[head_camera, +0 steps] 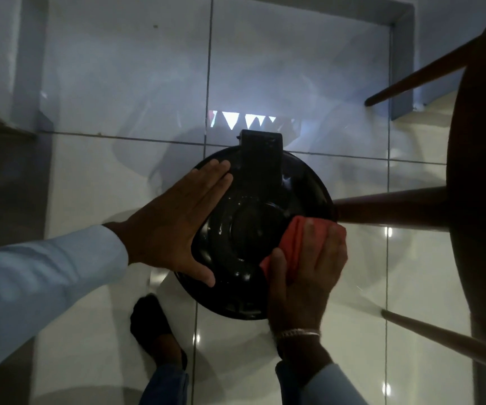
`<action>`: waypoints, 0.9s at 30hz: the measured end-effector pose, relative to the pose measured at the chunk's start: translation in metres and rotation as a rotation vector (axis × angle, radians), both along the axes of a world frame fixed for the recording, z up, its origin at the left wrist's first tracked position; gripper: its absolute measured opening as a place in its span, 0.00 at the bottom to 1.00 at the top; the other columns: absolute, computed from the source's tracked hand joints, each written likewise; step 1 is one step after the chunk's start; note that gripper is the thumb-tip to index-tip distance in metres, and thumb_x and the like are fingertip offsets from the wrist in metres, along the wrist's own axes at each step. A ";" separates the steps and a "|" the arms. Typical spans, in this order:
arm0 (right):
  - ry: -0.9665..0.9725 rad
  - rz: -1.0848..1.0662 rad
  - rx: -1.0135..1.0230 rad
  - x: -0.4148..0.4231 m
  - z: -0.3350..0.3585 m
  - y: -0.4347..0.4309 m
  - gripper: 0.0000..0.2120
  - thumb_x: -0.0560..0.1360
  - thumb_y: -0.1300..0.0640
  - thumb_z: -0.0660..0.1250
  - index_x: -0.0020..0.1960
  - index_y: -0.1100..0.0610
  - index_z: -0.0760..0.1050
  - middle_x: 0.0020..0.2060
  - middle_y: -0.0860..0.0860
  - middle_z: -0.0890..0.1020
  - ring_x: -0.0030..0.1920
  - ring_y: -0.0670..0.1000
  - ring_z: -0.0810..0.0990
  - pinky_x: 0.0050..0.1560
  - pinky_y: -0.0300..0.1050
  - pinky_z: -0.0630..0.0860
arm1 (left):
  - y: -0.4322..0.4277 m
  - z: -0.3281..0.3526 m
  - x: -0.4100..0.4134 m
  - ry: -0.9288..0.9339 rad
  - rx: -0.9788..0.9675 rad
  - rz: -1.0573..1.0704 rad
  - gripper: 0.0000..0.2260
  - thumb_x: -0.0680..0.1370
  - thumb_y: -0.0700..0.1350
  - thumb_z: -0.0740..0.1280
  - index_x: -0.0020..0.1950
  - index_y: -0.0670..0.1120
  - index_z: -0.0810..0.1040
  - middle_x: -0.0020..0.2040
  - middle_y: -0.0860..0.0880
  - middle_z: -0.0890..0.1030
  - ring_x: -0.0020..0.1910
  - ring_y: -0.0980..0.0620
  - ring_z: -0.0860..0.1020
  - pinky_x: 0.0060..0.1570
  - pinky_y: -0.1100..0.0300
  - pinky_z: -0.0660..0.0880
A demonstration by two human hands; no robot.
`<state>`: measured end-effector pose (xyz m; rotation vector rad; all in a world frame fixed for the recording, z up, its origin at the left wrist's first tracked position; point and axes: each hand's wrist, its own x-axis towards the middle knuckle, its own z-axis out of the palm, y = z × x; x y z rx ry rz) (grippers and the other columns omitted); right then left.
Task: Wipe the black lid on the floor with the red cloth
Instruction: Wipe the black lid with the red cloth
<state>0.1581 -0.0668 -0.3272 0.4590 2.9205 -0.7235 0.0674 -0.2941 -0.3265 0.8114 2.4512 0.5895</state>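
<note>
Lid: round glossy black lid (253, 229) lies flat on the white tiled floor (95, 176), rectangular handle tab pointing away from the person.
Left hand (174, 226): flat, fingers together, pressing the lid's left side.
Right hand (309, 273): fingers together, pressing the folded red cloth (288, 244) onto the lid's right rim.
Nearby: brown wooden stool leg (391, 209) just beside the rim.

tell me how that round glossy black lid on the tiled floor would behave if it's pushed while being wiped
The round glossy black lid probably slides easily: the shiny white floor tiles look slick, which may be why the left hand lies flat on it. It looks rigid, unlike the red cloth bunched under the right hand.
</note>
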 end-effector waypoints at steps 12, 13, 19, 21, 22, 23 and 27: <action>-0.084 0.097 0.156 0.017 0.005 -0.040 0.33 0.75 0.37 0.55 0.77 0.44 0.50 0.78 0.57 0.50 0.77 0.67 0.46 0.66 0.77 0.62 | -0.001 -0.009 0.002 0.006 0.054 0.019 0.65 0.58 0.78 0.67 0.79 0.45 0.37 0.81 0.46 0.38 0.79 0.47 0.36 0.77 0.50 0.40; -0.064 0.030 0.173 0.011 0.004 -0.052 0.32 0.75 0.38 0.55 0.76 0.45 0.53 0.78 0.57 0.52 0.77 0.67 0.48 0.68 0.77 0.58 | -0.001 -0.012 0.002 0.023 0.060 0.024 0.65 0.58 0.78 0.67 0.79 0.45 0.38 0.81 0.46 0.38 0.79 0.47 0.37 0.77 0.49 0.41; -0.036 0.394 0.064 0.024 0.025 -0.044 0.29 0.78 0.40 0.53 0.77 0.47 0.54 0.79 0.55 0.53 0.79 0.63 0.48 0.76 0.66 0.45 | -0.003 -0.010 0.001 0.050 0.055 -0.007 0.65 0.59 0.79 0.66 0.78 0.44 0.37 0.81 0.44 0.37 0.79 0.47 0.36 0.77 0.49 0.41; 0.042 0.346 -0.068 0.013 0.032 -0.021 0.25 0.80 0.43 0.51 0.75 0.46 0.58 0.78 0.54 0.60 0.78 0.59 0.57 0.74 0.66 0.57 | -0.004 -0.004 0.001 0.035 0.024 -0.017 0.65 0.60 0.78 0.66 0.77 0.43 0.34 0.80 0.44 0.34 0.78 0.47 0.33 0.77 0.51 0.39; 0.108 0.302 -0.067 -0.003 0.035 -0.007 0.23 0.80 0.45 0.51 0.74 0.47 0.62 0.76 0.55 0.64 0.76 0.59 0.62 0.72 0.65 0.62 | -0.003 0.001 0.001 0.016 0.018 -0.011 0.64 0.62 0.76 0.67 0.77 0.44 0.32 0.79 0.45 0.31 0.78 0.48 0.31 0.77 0.52 0.36; 0.148 0.255 -0.057 -0.021 0.035 0.005 0.22 0.80 0.48 0.51 0.72 0.48 0.62 0.75 0.55 0.66 0.75 0.59 0.64 0.72 0.62 0.64 | -0.002 0.008 0.004 -0.003 0.028 0.002 0.62 0.64 0.73 0.69 0.76 0.44 0.30 0.78 0.45 0.29 0.77 0.49 0.30 0.76 0.54 0.34; 0.083 0.298 -0.242 -0.086 0.029 0.024 0.22 0.79 0.57 0.52 0.73 0.47 0.56 0.74 0.47 0.59 0.78 0.53 0.54 0.76 0.57 0.56 | 0.043 0.040 0.041 0.060 0.273 0.148 0.48 0.72 0.61 0.66 0.79 0.43 0.40 0.81 0.44 0.40 0.80 0.46 0.39 0.78 0.54 0.37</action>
